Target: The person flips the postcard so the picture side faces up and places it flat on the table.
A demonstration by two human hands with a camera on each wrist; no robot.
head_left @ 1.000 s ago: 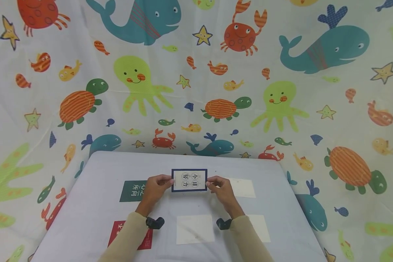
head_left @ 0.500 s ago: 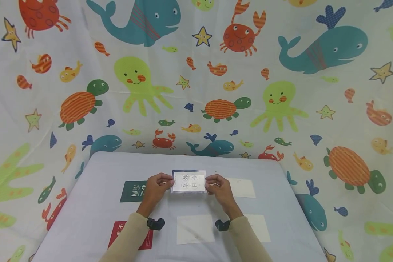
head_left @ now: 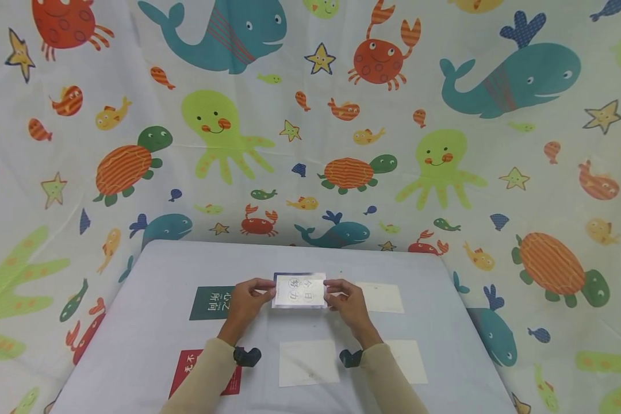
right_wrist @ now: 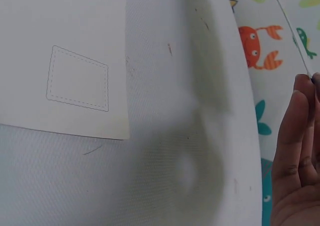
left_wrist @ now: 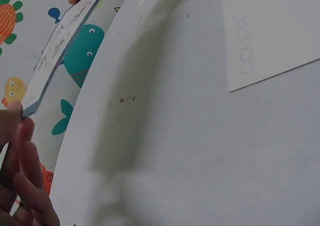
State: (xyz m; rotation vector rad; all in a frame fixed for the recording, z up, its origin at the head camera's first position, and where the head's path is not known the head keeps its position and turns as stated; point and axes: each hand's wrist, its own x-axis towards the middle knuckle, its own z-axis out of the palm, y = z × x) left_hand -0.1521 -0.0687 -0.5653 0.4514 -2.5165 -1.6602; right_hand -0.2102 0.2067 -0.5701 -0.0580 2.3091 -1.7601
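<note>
A postcard [head_left: 300, 291] with a dark blue border and black Chinese characters is held level between both hands, above the white table. My left hand [head_left: 245, 303] pinches its left edge between thumb and fingers. At the opposite edge, my right hand [head_left: 351, 303] pinches it the same way. Glare washes over the card's face. In the left wrist view the postcard [left_wrist: 62, 46] slants up from the left hand's fingers [left_wrist: 35, 196]. Only its thin edge shows in the right wrist view, at the right hand's fingertips [right_wrist: 300, 86].
Left on the table lie a green card [head_left: 204, 302] and a red card [head_left: 233, 384], both partly covered by the left arm. A white card [head_left: 308, 363] lies between the forearms. Two more white cards, one upper [head_left: 387, 297] and one lower [head_left: 413, 362], lie right.
The postcard has tipped so glare now whitens its face and border, and it has come slightly down toward the person. Both hands keep their pinch on it.
</note>
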